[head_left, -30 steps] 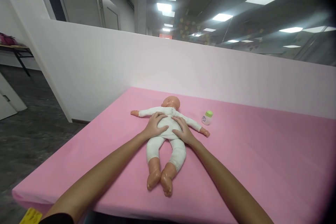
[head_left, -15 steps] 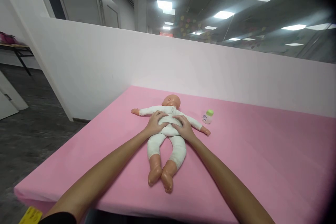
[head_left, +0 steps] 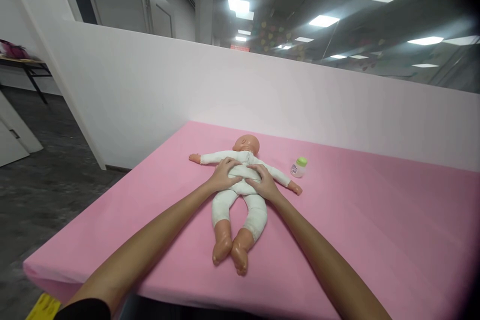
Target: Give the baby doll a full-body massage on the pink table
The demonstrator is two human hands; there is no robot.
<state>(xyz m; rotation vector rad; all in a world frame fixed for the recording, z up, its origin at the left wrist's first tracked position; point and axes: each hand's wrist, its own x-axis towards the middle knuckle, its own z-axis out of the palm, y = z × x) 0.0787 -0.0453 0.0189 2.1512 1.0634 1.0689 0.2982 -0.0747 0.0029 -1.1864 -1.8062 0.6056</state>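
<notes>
Office room, white partition wall point(head_left: 150, 85) behind pink padded counter point(head_left: 375, 230), ceiling lights upper right of frame. Baby doll point(head_left: 242, 187) in white suit lies face up at centre of frame, arms spread, feet toward me. My left hand point(head_left: 224, 175) and right hand point(head_left: 262, 182) lie flat on doll's belly, fingers spread, grip open, clasping nothing. I judge step as pressing or rubbing doll's torso. Next move calls for light, even palm pressure. Small green-capped bottle point(head_left: 299, 167) stands right of doll, near its hand, apart.
</notes>
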